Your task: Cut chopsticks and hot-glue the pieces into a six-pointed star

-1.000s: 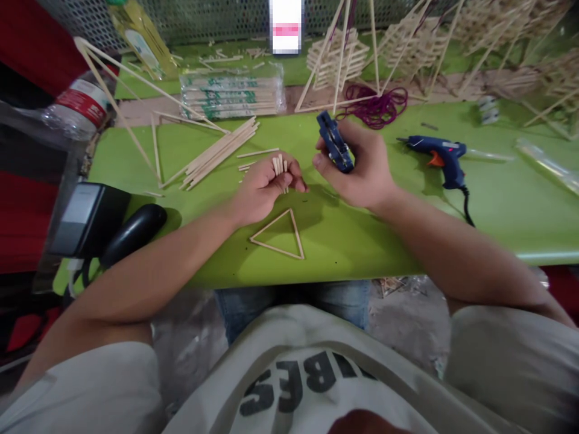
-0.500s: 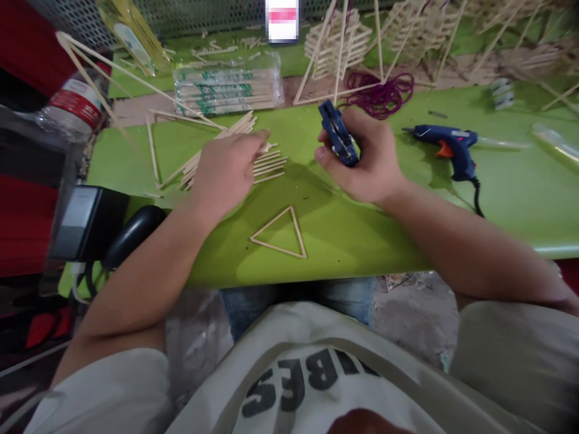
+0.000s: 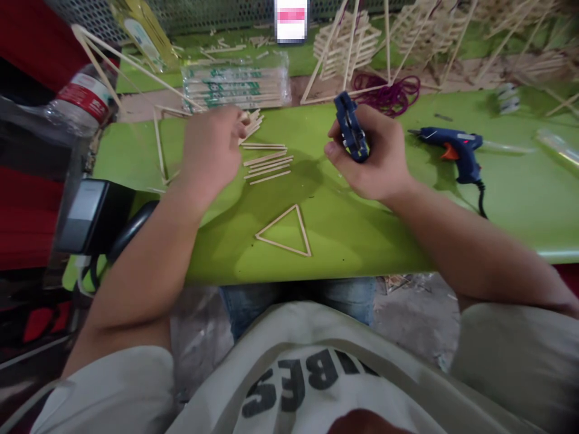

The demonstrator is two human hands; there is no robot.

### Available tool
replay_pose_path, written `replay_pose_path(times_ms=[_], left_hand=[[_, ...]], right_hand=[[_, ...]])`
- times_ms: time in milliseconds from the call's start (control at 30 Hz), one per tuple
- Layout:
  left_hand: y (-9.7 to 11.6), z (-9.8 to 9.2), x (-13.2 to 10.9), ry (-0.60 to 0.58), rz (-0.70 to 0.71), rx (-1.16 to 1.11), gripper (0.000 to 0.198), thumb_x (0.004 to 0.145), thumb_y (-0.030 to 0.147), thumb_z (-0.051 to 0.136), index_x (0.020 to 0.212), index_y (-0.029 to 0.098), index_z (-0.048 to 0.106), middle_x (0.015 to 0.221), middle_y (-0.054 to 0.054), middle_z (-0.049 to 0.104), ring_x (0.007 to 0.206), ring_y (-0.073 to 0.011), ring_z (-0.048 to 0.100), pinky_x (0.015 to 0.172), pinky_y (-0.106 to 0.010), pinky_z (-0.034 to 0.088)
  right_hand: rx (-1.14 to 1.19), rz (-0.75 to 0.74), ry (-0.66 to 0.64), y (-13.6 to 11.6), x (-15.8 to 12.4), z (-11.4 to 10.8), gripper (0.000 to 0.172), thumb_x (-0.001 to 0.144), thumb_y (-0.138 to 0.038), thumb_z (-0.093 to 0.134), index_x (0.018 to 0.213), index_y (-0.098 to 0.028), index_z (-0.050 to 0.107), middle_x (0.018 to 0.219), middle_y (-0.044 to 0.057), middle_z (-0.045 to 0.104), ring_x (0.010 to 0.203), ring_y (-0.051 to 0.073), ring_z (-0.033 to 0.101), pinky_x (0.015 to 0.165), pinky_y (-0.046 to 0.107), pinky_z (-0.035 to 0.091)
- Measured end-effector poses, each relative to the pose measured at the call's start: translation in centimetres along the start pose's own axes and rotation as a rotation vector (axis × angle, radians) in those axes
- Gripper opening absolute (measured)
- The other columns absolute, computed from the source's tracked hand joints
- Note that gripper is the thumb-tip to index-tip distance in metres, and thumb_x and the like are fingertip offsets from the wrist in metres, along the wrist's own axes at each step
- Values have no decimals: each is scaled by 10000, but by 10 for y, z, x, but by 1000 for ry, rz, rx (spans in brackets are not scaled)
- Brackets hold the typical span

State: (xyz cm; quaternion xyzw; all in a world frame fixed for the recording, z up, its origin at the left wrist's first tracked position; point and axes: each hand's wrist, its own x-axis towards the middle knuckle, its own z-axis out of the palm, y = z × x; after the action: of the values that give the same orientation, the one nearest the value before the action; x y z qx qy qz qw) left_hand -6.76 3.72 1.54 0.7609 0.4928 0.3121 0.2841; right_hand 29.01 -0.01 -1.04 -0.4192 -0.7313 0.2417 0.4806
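Observation:
My left hand (image 3: 211, 154) is closed, its fingertips pinched at a bundle of thin wooden sticks (image 3: 254, 125); the hand hides most of that bundle. Several shorter-looking sticks (image 3: 270, 161) lie in a loose row beside it on the green table. In my right hand (image 3: 377, 154) is a blue two-part hand tool (image 3: 350, 128), gripped above the table with its narrow slot facing up; its exact kind is hard to tell. Nearer to me lies a flat triangle of three sticks (image 3: 284, 232).
A blue glue gun (image 3: 455, 144) with a cord lies right. Behind are packaged sticks (image 3: 235, 90), purple string (image 3: 391, 96) and stick structures (image 3: 348, 45). A stick frame (image 3: 159, 144), a bottle (image 3: 84, 99) and a black box-shaped device (image 3: 93, 214) stand left.
My left hand has moved left and back, uncovering more of the loose row of sticks. My right hand keeps the blue tool with little movement. The view has shifted slightly.

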Motion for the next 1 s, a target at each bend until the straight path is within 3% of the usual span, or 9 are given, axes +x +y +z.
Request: replay_pose_path(times_ms=[100,200,367,500,633,733,900,1000], left_hand=[[-19,-15,10,124,-59,227,444,1122,596,909,861,281,736,900,-54,681,1288,-339,664,1360,-537,436],[-38,-16,12,59,-103,315,511,1046,653,974,796,300,701,774,-23,497,1164,-294,588,1298,-491,412],[-52,-7,5,41,-119,334,615,1009,762,978,761,291,670,700,-22,376,938,-257,437,1132,-459,419],[-61,-5,4,49,-45,363,805,979,979,859,690,305,528,645,-34,262,982,-289,509,1116,-497,412],[-75,-4,-1,34,8,328,868,881,1099,795,625,348,442,596,-50,229,1133,-353,599,1108,-520,402],[-84,0,-8,71,-23,310,844,948,1051,777,630,357,418,610,-59,251,1135,-353,575,1110,-530,398],[-88,7,-11,80,-10,290,879,945,1106,737,620,364,396,597,-56,196,1077,-348,573,1027,-519,418],[-80,5,-13,24,-29,248,818,1050,956,800,690,327,422,635,-35,260,1188,-328,661,1054,-485,438]], right_hand=[[-20,-22,12,3,0,1,608,961,-916,894,980,-345,685,900,34,659,786,265,567,841,567,661],[-29,-13,11,5,0,2,596,937,-909,917,1000,-359,699,903,29,676,796,279,587,840,570,665],[11,7,3,8,-1,1,543,966,-871,925,1033,-366,737,922,41,691,845,309,659,914,607,703],[-17,-5,-5,8,-1,1,521,967,-837,936,1030,-362,734,925,45,689,853,312,658,914,602,706],[-28,-25,12,5,-1,1,516,956,-825,931,1024,-355,729,910,32,679,785,275,596,813,548,652],[-33,-41,29,4,-1,2,488,959,-799,922,1017,-350,738,898,31,698,772,270,591,765,528,630],[-31,-46,27,6,0,2,503,946,-796,949,1010,-343,741,884,25,708,763,265,606,795,544,676],[-21,-45,31,8,0,3,514,930,-806,951,1013,-347,736,866,18,702,748,265,601,755,529,643]])
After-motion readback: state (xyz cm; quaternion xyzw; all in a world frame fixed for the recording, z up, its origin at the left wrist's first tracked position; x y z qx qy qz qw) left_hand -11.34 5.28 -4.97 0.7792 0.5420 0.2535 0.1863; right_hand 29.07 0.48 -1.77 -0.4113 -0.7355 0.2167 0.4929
